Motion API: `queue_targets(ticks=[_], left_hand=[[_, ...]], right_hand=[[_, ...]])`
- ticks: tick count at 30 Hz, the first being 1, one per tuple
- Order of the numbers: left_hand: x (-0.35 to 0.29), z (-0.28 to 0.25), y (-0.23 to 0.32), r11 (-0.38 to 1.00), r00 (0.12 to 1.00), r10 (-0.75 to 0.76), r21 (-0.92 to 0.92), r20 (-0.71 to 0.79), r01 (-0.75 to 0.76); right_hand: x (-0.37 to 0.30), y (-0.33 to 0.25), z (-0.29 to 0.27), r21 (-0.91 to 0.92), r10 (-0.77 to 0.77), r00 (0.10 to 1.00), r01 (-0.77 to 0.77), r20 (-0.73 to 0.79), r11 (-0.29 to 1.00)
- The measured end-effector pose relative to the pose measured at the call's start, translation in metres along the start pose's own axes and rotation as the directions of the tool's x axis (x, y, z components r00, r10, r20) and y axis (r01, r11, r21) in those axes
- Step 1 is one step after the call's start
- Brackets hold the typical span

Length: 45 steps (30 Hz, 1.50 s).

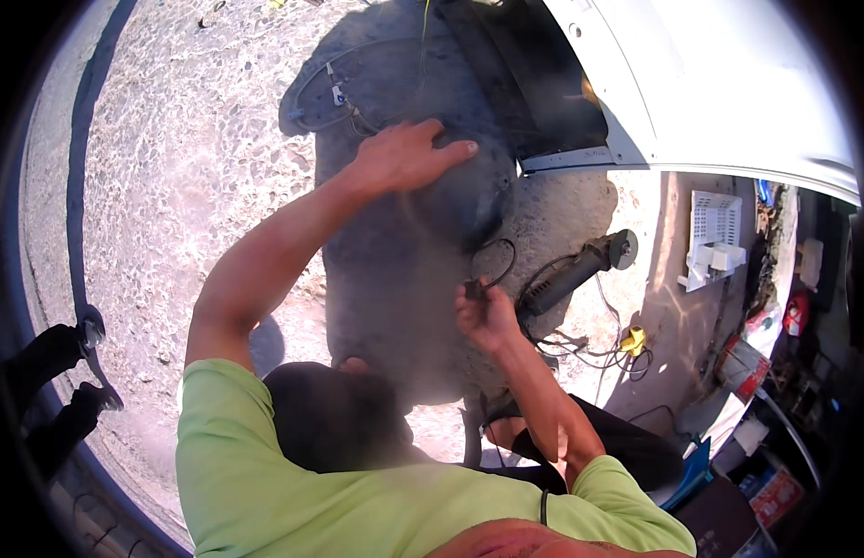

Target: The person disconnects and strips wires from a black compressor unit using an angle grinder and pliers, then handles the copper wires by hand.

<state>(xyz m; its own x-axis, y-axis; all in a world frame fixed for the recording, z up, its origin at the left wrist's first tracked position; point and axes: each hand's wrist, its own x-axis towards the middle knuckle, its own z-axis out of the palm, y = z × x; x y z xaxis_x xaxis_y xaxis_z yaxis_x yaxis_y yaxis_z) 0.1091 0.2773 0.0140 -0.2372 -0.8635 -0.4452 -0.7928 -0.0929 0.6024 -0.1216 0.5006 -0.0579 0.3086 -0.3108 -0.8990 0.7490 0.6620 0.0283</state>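
My left hand reaches forward with its thumb stretched apart from the fingers. It is over a dark rounded object, deep in shadow, whose kind I cannot make out; whether the palm touches it is unclear. Closer to me, my right hand pinches a small black plug-like piece with a thin black cable looping up from it. Just right of that hand lies a dark angle grinder, its round disc toward the far right.
A white panel overhangs the far right. A yellow plug and tangled cords lie right of my right hand. Beyond are a white plastic basket and clutter with a red-and-white bucket. A thin hose lies far left. Another person's dark-clothed legs appear at left.
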Motion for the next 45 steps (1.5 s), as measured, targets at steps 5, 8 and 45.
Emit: queue_targets(ticks=[5, 8, 45], left_hand=[[0.004, 0.003, -0.003, 0.999, 1.000, 0.015, -0.042, -0.012, -0.015], [0.001, 0.009, -0.012, 0.995, 0.996, 0.044, -0.085, -0.078, -0.051], [-0.089, 0.079, -0.102, 0.887, 0.840, 0.040, -0.367, -0.541, -0.279]], right_hand=[[0.005, 0.004, -0.007, -0.036, 0.011, 1.000, -0.011, 0.016, 0.999], [0.006, -0.001, -0.015, -0.078, 0.034, 0.999, -0.031, 0.037, 0.996], [0.018, -0.085, 0.173, -0.333, -0.288, 0.193, 0.273, 0.938, -0.902]])
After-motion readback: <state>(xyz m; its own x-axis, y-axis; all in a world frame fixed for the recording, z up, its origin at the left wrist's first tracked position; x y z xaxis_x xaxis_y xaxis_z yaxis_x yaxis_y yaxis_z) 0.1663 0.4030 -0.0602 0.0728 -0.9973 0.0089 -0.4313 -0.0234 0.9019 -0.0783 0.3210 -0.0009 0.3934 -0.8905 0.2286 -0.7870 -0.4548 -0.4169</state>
